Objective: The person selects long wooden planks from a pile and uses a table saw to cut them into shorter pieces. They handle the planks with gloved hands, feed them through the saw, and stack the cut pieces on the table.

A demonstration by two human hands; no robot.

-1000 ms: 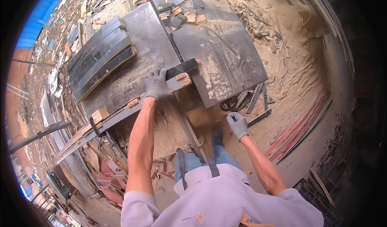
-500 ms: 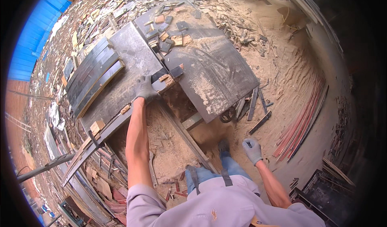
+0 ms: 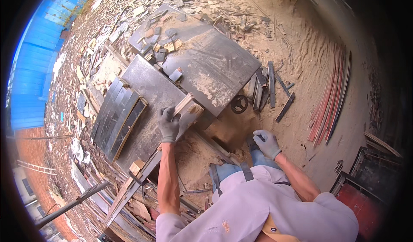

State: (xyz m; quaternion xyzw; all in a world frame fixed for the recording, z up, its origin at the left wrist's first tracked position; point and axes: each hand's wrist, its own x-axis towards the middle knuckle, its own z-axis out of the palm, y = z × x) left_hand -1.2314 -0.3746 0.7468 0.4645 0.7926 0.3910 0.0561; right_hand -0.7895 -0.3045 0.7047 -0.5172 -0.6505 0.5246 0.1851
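My left hand [image 3: 168, 124], in a grey glove, is closed at the near end of a pale-edged wood strip [image 3: 185, 103] over the metal saw table [image 3: 148, 81]. Its fingers partly hide the strip's end. A rough wood block [image 3: 195, 109] sits against the strip near the table's edge. To the left lies a stack of dark boards [image 3: 116, 115]. My right hand [image 3: 267, 144], also gloved, hangs to the right of the table above my leg, its fingers curled. A dark patch shows between thumb and forefinger; I cannot tell whether it is a held thing.
Several dark and pale offcuts [image 3: 165, 46] lie along the far part of the second metal plate [image 3: 211, 65]. A handwheel [image 3: 239, 104] sits under its near corner. Long reddish strips [image 3: 323, 96] lie on the sawdust at right. Scrap wood covers the far ground beside a blue fence [image 3: 36, 74].
My left hand has drawn back toward me, and the wood at it now shows a pale edge instead of a dark face. The right hand has risen slightly. The view has swung round.
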